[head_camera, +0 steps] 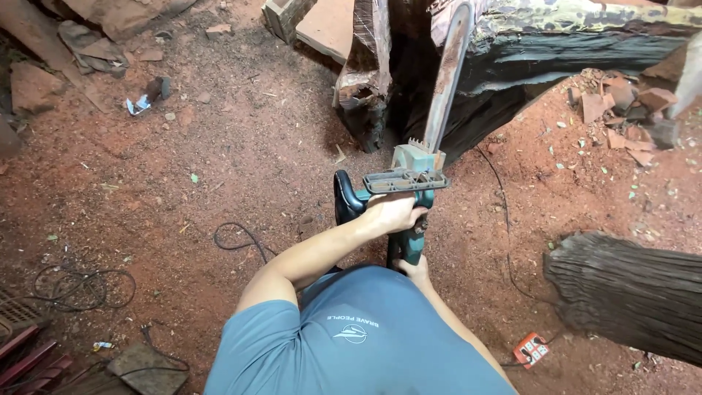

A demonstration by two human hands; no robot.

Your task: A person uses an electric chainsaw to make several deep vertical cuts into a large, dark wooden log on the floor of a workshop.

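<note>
I hold a teal electric chainsaw (409, 186) upright in front of my chest. My left hand (395, 213) grips its front handle bar from above. My right hand (414, 269) is wrapped around the rear handle, mostly hidden by my blue shirt. The long guide bar (447, 77) points away from me and rests against a big dark log (556, 44) lying across the top of the view. A split dark stump piece (365, 80) stands just left of the bar.
Red sawdust covers the ground. Another thick log end (629, 292) lies at right, with an orange socket box (531, 349) near it. Black cables (88, 287) coil at left. Wood offcuts (621, 102) are scattered at upper right and upper left.
</note>
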